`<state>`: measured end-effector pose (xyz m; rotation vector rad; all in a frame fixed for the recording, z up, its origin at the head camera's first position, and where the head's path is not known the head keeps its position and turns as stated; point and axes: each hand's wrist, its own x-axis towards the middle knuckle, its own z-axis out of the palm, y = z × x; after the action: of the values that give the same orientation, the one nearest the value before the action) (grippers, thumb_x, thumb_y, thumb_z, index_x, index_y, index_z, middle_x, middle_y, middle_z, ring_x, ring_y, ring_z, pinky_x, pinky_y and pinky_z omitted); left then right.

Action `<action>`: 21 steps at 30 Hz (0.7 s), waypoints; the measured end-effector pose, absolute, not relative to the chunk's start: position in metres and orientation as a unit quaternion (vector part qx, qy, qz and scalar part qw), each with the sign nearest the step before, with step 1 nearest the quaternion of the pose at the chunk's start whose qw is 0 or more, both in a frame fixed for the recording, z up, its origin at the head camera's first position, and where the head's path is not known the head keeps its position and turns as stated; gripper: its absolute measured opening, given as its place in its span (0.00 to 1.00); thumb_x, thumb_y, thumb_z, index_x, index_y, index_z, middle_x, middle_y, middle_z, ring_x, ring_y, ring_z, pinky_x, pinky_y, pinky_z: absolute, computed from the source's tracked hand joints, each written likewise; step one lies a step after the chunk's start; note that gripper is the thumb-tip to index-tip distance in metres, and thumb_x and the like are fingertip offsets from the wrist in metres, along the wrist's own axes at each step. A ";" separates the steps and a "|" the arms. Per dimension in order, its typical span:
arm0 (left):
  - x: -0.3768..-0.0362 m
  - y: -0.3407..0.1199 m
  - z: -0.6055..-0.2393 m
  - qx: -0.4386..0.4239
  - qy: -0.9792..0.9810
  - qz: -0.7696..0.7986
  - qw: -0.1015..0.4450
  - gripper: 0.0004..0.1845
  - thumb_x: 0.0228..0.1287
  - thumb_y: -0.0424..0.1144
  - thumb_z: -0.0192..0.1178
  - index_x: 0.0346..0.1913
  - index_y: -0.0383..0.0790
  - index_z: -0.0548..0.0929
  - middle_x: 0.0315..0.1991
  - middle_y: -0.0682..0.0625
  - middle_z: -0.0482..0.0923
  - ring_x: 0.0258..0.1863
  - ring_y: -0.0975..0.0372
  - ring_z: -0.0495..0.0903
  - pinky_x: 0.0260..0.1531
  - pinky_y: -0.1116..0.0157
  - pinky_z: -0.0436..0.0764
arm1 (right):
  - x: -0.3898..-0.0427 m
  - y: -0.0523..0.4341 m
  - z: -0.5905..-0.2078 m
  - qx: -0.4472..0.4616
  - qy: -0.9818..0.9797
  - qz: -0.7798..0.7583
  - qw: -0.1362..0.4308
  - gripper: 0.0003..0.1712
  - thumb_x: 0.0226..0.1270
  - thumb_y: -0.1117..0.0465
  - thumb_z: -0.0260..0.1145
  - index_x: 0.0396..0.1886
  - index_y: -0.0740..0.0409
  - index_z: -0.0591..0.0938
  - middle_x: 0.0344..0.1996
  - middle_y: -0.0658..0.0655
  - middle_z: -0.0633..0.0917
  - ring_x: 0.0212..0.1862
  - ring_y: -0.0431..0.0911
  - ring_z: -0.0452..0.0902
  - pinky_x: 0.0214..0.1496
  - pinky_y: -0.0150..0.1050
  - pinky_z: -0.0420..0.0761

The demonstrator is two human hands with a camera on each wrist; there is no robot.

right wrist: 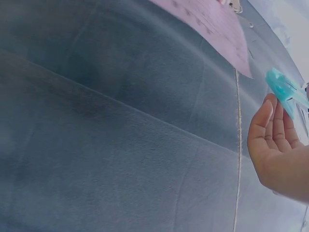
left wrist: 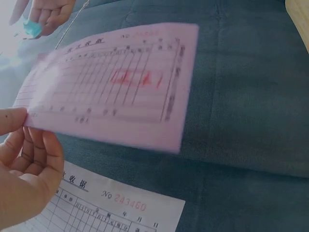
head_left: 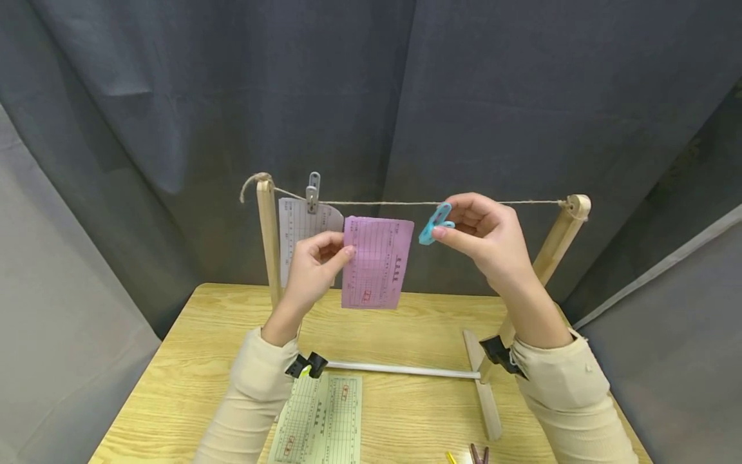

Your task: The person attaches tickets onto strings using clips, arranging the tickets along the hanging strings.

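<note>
Head view: the left hand pinches the pink slip by its left edge, just under the string above the table's far edge, while the right hand pinches a blue clothespin beside it. Left wrist view: thumb on the slip. Right wrist view: fingers hold the clothespin near the string.

Long cream sleeves cover both forearms to the wrist; a black strapped camera mount sits at each cuff.
</note>
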<state>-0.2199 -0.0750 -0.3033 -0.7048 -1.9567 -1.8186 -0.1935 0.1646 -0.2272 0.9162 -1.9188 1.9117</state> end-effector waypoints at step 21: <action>-0.228 -0.072 -0.302 -0.214 -0.673 -0.680 0.198 0.06 0.55 0.21 0.57 0.35 0.19 0.79 0.29 0.36 0.78 0.26 0.65 0.75 0.29 0.72 0.75 | -0.228 0.137 -0.189 0.292 -0.699 0.641 0.123 0.06 0.48 0.74 0.69 0.26 0.63 0.81 0.21 0.53 0.82 0.24 0.44 0.77 0.35 0.36 0.79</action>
<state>-0.2276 -0.0723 -0.3015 -0.5975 -1.8839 -1.9022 -0.2283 0.1366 -0.1892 0.8514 -2.0392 1.8686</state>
